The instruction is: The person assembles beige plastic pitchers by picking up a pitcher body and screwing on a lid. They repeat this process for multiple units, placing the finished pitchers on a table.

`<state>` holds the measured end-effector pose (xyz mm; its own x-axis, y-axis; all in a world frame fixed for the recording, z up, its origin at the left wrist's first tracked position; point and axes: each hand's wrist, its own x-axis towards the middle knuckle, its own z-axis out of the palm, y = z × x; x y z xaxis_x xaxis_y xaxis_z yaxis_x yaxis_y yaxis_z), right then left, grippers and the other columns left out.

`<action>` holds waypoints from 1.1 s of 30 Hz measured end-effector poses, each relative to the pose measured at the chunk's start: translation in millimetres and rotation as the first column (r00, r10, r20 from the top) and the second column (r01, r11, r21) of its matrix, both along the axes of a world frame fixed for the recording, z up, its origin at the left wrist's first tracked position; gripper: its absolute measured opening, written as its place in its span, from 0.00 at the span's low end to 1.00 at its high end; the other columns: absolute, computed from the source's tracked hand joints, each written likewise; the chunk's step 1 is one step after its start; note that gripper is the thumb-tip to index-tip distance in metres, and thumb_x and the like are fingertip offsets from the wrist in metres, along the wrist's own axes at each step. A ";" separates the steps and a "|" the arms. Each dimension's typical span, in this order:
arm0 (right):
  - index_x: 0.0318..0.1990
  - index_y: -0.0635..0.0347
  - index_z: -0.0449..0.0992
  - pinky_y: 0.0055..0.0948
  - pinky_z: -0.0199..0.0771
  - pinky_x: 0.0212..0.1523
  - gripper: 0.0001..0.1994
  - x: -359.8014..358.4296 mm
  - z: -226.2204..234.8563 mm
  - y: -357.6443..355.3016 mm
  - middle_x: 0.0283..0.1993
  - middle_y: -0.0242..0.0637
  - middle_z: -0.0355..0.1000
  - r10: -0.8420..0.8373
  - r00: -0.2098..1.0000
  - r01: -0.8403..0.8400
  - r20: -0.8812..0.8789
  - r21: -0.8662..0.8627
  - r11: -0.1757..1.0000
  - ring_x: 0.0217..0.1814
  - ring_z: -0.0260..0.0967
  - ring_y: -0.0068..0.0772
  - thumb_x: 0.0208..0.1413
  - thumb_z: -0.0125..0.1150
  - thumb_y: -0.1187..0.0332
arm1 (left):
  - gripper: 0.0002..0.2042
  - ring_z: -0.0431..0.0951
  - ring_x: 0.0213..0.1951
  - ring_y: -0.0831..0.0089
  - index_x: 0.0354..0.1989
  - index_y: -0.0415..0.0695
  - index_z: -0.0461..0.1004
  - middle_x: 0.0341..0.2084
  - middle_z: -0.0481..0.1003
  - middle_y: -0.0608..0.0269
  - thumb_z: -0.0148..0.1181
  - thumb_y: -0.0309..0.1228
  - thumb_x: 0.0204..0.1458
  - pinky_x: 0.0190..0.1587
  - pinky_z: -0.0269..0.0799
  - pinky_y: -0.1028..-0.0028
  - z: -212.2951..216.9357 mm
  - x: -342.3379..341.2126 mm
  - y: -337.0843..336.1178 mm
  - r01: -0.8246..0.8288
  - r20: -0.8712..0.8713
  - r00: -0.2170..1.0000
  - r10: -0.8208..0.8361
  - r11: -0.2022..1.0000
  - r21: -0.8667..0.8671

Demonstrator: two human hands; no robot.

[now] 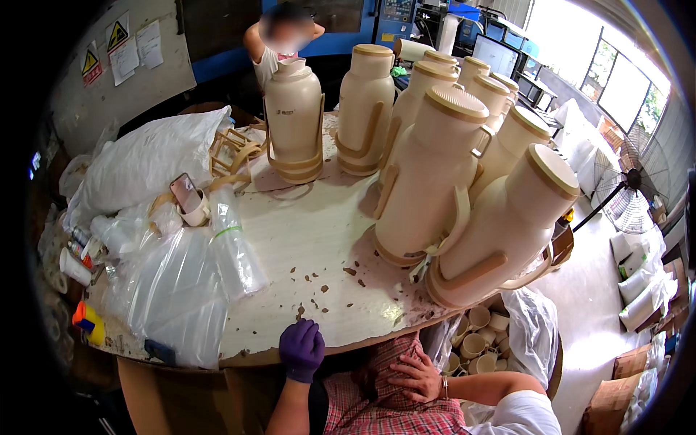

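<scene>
- At the bottom centre of the frame, the bare right hand (419, 375) is resting on a red-checked fabric garment (391, 402), its grip lying apart.
- Left of it, the purple-gloved left hand (302, 350) is resting at the near edge of the pale, flat tabletop (290, 243); its grip is curling together, and I cannot tell whether it is enclosing anything.
- At lower right, cream, round cups (475, 345) are lying heaped below the tabletop.
- At centre left, clear plastic bags (174, 283) are lying flat.
- From right of centre to upper centre, tall, cream flasks with tan lids (435, 177) are standing together.
- Left of these, a cream flask with an uncovered spout (293, 119) is standing.
- At the top, a person (267, 61) is raising both arms.
</scene>
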<state>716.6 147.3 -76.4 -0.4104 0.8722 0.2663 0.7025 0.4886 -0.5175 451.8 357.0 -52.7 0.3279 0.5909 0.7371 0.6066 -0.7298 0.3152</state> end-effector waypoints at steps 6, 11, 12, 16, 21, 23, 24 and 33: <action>0.59 0.41 0.71 0.56 0.34 0.69 0.22 -2.0 2.5 -0.7 0.68 0.34 0.59 -0.005 1.000 0.005 -0.002 -0.001 1.000 0.72 0.49 0.44 0.56 0.49 0.55 | 0.08 0.77 0.39 0.58 0.32 0.42 0.77 0.35 0.76 0.60 0.60 0.22 0.40 0.42 0.73 0.62 -4.1 -2.5 -0.6 0.020 0.002 1.000 -0.020 0.999 -0.033; 0.59 0.40 0.71 0.55 0.35 0.69 0.23 -4.5 2.6 0.6 0.68 0.33 0.60 -0.004 1.000 0.004 0.007 -0.014 1.000 0.71 0.50 0.44 0.56 0.50 0.55 | 0.09 0.77 0.39 0.59 0.33 0.44 0.77 0.36 0.76 0.62 0.61 0.23 0.41 0.42 0.73 0.62 -5.8 -4.3 -1.0 0.018 0.001 1.000 -0.018 1.000 -0.020; 0.59 0.40 0.71 0.55 0.35 0.69 0.23 -4.7 2.5 1.1 0.68 0.33 0.60 -0.002 1.000 0.002 0.009 -0.013 1.000 0.71 0.50 0.44 0.56 0.50 0.55 | 0.09 0.77 0.39 0.59 0.34 0.43 0.76 0.36 0.76 0.62 0.61 0.24 0.41 0.43 0.73 0.61 -6.0 -4.7 -1.0 0.018 -0.005 1.000 -0.018 1.000 -0.021; 0.59 0.39 0.71 0.56 0.35 0.69 0.22 -4.0 4.0 2.6 0.68 0.33 0.60 0.005 1.000 -0.005 0.020 -0.014 1.000 0.71 0.50 0.44 0.56 0.50 0.55 | 0.09 0.77 0.40 0.58 0.34 0.43 0.76 0.37 0.76 0.62 0.61 0.25 0.42 0.42 0.73 0.61 -8.8 -6.0 -0.8 0.021 -0.010 1.000 -0.022 1.000 -0.022; 0.59 0.39 0.72 0.56 0.35 0.69 0.23 -4.8 1.2 -1.1 0.68 0.33 0.59 -0.002 0.999 0.003 0.035 -0.025 1.000 0.72 0.50 0.44 0.55 0.51 0.55 | 0.09 0.77 0.40 0.59 0.34 0.43 0.76 0.36 0.76 0.61 0.61 0.25 0.42 0.43 0.73 0.61 -6.0 -4.8 -0.6 0.012 -0.013 1.000 -0.012 1.000 -0.012; 0.59 0.39 0.72 0.57 0.35 0.69 0.23 -3.3 1.1 1.4 0.68 0.34 0.60 -0.008 0.999 0.009 0.040 -0.022 1.000 0.72 0.50 0.44 0.55 0.52 0.55 | 0.09 0.77 0.39 0.60 0.34 0.43 0.76 0.36 0.76 0.61 0.61 0.25 0.42 0.43 0.73 0.62 -5.4 -4.6 -0.1 0.011 -0.010 1.000 -0.011 1.000 -0.017; 0.59 0.39 0.72 0.57 0.35 0.68 0.23 -2.8 1.4 1.5 0.68 0.34 0.60 -0.009 0.999 0.010 0.038 -0.019 1.000 0.72 0.50 0.44 0.55 0.52 0.55 | 0.09 0.77 0.39 0.60 0.34 0.43 0.76 0.36 0.76 0.61 0.61 0.25 0.42 0.43 0.73 0.62 -5.4 -5.0 -0.7 0.014 -0.008 1.000 -0.014 1.000 -0.026; 0.59 0.40 0.72 0.57 0.36 0.68 0.23 -4.1 5.3 2.7 0.68 0.34 0.60 -0.004 1.000 0.004 0.030 -0.018 1.000 0.72 0.49 0.45 0.54 0.52 0.55 | 0.09 0.78 0.37 0.60 0.34 0.43 0.76 0.35 0.76 0.61 0.61 0.24 0.41 0.42 0.73 0.62 -5.3 -5.9 0.6 0.030 0.007 1.000 -0.030 0.999 -0.023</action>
<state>712.5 150.0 -71.1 -0.4147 0.8782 0.2384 0.7197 0.4768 -0.5046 445.9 357.5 -58.0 0.3412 0.5976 0.7256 0.5826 -0.7402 0.3357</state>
